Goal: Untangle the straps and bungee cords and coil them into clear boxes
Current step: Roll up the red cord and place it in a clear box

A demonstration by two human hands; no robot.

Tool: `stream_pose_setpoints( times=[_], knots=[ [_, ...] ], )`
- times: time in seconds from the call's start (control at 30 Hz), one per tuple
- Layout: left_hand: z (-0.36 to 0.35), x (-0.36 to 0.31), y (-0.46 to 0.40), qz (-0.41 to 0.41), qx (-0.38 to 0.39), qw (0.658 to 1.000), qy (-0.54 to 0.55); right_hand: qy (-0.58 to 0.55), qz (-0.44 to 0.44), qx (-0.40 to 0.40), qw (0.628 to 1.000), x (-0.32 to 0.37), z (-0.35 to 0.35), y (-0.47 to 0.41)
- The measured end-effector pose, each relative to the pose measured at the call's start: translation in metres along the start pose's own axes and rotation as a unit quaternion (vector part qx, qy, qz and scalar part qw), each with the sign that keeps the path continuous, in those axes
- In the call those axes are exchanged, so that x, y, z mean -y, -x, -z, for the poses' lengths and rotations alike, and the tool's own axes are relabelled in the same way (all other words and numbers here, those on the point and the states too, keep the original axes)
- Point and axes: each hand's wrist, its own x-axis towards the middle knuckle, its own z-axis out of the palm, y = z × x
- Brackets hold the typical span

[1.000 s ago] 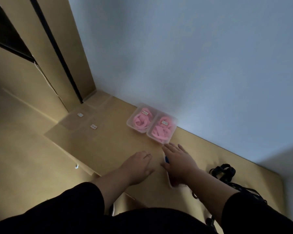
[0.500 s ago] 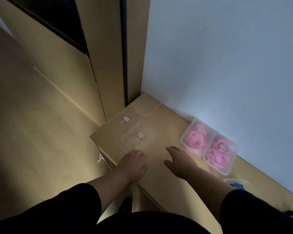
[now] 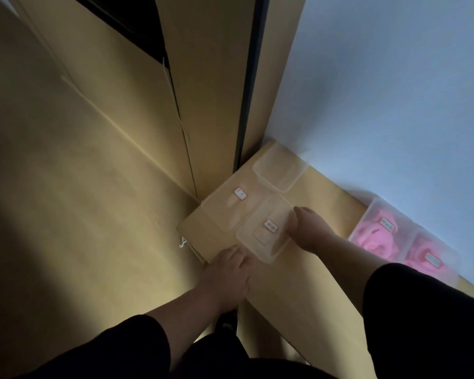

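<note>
Head view of a tan table set against a pale wall, with a wooden cabinet standing at its far left corner. Three empty clear containers lie at the left end of the table: a near box bearing a small white label, a second labelled piece just to its left that may be a box or a lid, and an unlabelled far box by the wall. The right hand touches the right edge of the near box, fingers extended toward its far corner; whether the thumb hooks the rim cannot be told, so its grip reads as an open contact, not a clasp. The left hand lies on the table edge just at the near corner of the same box, fingers loosely curled and holding nothing. To the right, against the wall, two filled boxes stand side by side, each holding coiled pink straps and carrying a label. No loose straps or bungee cords appear in this view. The step in hand appears to be the fetching of an empty box for the next coil. The next move probably calls for a firmer hold on the light, slippery box, drawing it to the working area, then picking out one strap from those not yet coiled.
</note>
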Motion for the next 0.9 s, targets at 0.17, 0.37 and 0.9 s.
stream_pose_setpoints(
  times=[0.17, 0.37, 0.9],
  knots=[
    [-0.006, 0.001, -0.006, -0.011, 0.017, 1.0, -0.005, 0.002, -0.045, -0.033, 0.998, 0.005, -0.002, -0.011],
    [-0.003, -0.001, -0.008, -0.014, 0.003, 1.0, 0.012, -0.141, -0.113, -0.101, 0.978, -0.014, -0.002, -0.011],
    [0.08, -0.082, -0.05, -0.207, -0.223, 0.953, 0.003, -0.305, -0.105, -0.257, 0.911, -0.09, 0.079, 0.094]
  ],
)
